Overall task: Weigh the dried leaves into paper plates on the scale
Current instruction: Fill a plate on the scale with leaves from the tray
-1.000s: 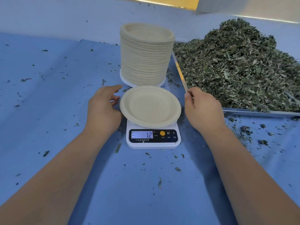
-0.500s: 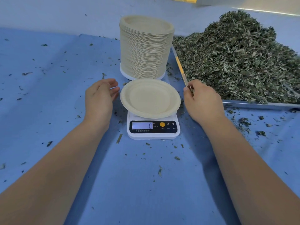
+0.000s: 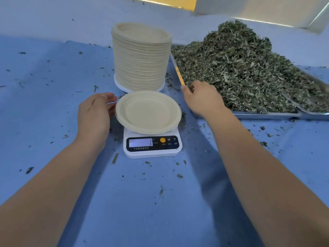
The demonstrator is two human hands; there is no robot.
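A blue-covered table (image 3: 44, 107) fills the view. On its right side a large heap of dried leaves (image 3: 240, 72) is piled in a shallow metal tray (image 3: 263, 115), and a yellow strip (image 3: 179, 76) runs along the tray's left rim. Just left of the tray stands a tall stack of paper plates (image 3: 140, 57) on a round white base (image 3: 122, 88).

Two bare forearms reach in from the bottom corners. The right hand (image 3: 203, 99) is at the near left corner of the tray, its thumb lying by the rim and its fingers curled down into the edge of the heap. The back of the hand hides them, so one cannot tell whether its grip holds any leaves. The left hand (image 3: 94, 114) sits just beside the left rim of a single paper plate (image 3: 147, 112), its grip loose, with relaxed fingers holding nothing. Whether the fingertips touch the rim is unclear.

That plate holds no leaves and lies on a small white scale (image 3: 153, 148) in front of the stack, overhanging it on both sides. The scale's display is lit, but the reading is too blurred to make out. Small leaf scraps (image 3: 179, 175) are scattered over the table.
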